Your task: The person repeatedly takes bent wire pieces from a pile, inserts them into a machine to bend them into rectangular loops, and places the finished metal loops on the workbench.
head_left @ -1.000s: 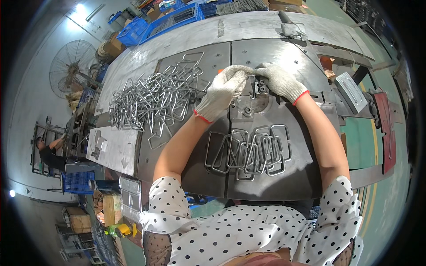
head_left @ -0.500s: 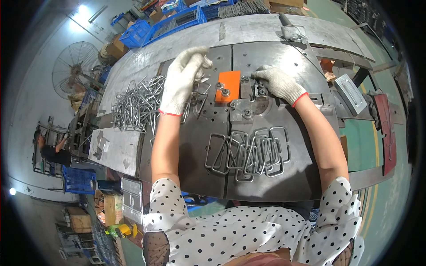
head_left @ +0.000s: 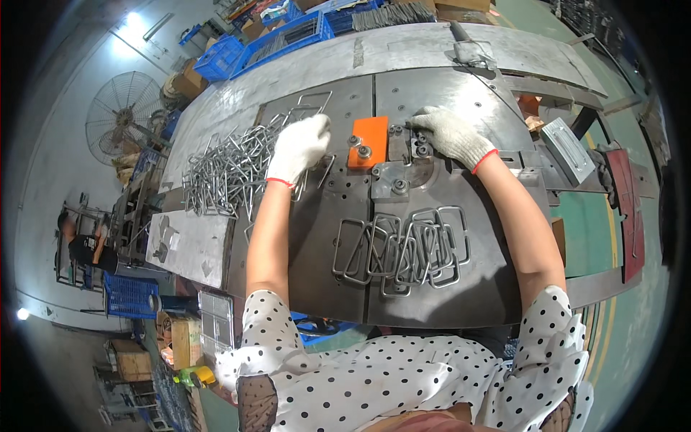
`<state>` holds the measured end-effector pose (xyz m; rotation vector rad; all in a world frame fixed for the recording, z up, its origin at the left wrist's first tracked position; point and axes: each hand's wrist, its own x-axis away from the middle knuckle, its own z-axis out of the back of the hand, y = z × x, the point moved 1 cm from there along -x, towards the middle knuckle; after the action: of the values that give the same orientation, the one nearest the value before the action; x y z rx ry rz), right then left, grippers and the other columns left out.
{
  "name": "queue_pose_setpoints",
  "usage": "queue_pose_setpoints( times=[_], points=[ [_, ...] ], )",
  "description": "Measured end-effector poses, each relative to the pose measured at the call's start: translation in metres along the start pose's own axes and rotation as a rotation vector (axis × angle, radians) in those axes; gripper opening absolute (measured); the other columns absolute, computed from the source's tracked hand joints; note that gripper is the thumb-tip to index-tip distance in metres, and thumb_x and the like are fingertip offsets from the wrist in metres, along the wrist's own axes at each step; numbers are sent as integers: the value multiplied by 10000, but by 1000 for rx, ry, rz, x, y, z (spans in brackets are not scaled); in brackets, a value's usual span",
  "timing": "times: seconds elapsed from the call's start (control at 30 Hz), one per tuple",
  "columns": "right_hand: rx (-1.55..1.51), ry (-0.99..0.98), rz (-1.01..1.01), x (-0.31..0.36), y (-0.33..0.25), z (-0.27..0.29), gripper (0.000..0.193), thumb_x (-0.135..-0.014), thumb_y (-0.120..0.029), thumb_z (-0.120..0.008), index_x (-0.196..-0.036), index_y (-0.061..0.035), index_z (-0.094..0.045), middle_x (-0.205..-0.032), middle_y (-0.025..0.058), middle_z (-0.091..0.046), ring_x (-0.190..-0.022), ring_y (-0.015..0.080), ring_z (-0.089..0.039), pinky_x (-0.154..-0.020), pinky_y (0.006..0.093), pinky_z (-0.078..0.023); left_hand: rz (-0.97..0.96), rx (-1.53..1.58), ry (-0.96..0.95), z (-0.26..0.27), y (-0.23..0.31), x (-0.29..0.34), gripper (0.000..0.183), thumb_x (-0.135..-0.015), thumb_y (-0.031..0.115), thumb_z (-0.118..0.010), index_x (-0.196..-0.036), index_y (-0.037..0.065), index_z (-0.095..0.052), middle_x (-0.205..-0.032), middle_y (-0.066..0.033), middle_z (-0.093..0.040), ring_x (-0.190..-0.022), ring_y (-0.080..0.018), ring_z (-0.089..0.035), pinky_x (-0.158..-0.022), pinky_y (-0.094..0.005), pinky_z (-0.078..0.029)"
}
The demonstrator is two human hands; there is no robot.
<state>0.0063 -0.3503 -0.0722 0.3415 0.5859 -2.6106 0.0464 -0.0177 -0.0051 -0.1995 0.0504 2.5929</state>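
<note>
My left hand (head_left: 301,147), in a white knit glove with a red cuff, is closed at the right edge of a heaped pile of bent metal wire pieces (head_left: 234,169). A bent wire piece (head_left: 314,95) sticks out past its fingers and seems gripped in them; the grip itself is partly hidden. My right hand (head_left: 450,135), gloved the same way, rests at the right side of a bolted steel fixture (head_left: 391,180). Its fingers are bent together around a small dark part there that I cannot make out. An orange block (head_left: 369,137) sits between the hands.
Several rectangular wire frames (head_left: 403,248) lie overlapping on the steel table (head_left: 302,266) nearer me. Blue crates (head_left: 288,39) stand along the far edge. A grey metal box (head_left: 568,153) is at the right. A large fan (head_left: 122,115) and another person (head_left: 90,245) are at the left.
My left hand has moved down toward me, its fingers now curled in, and a bent wire piece shows beyond it. My right hand has hardly moved. The other person at left has shifted.
</note>
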Motion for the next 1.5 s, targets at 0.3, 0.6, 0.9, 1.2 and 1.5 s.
queue_pose_setpoints(
  times=[0.3, 0.6, 0.9, 1.2, 1.5],
  points=[
    [-11, -16, -2, 1, 1, 1, 356, -946, -141, -618, -1281, -145, -740, -1165, 165, -682, -1158, 387, -636, -1011, 496, -512, 157, 762, 329, 53, -5, 10, 324, -991, 183, -638, -1221, -35, -711, -1115, -141, -763, -1021, -183, -717, -937, -312, -543],
    [6, 13, 15, 1, -1, -1, 384, -922, -59, -615, -1287, -102, -727, -1190, 166, -691, -1157, 387, -642, -1012, 472, -511, 40, 461, 212, 61, -15, 18, 324, -955, 262, -639, -1160, 34, -744, -1087, -147, -774, -1027, -272, -739, -911, -365, -555],
    [-184, -19, -154, -13, -14, 14, 363, -1058, -246, -573, -1358, -81, -697, -1249, 185, -740, -1163, 373, -692, -1018, 423, -530, 40, 421, 252, 69, -7, 23, 342, -960, 339, -616, -1123, 67, -745, -1100, -161, -758, -1071, -347, -715, -938, -415, -545],
    [260, -144, -229, -68, -47, -13, 733, -997, -669, -538, -887, 10, -791, -906, 264, -749, -951, 433, -733, -879, 484, -582, -31, 434, 246, 84, 8, 30, 320, -981, 276, -655, -1160, 25, -739, -1125, -146, -769, -1069, -272, -726, -971, -358, -538],
    [-51, -112, -247, -72, -27, -17, 751, -991, -710, -531, -946, -7, -791, -903, 274, -734, -930, 440, -727, -877, 507, -562, -82, 516, 239, 74, 16, 22, 317, -989, 240, -660, -1184, 1, -733, -1089, -112, -777, -1027, -187, -724, -946, -314, -538]
  ],
)
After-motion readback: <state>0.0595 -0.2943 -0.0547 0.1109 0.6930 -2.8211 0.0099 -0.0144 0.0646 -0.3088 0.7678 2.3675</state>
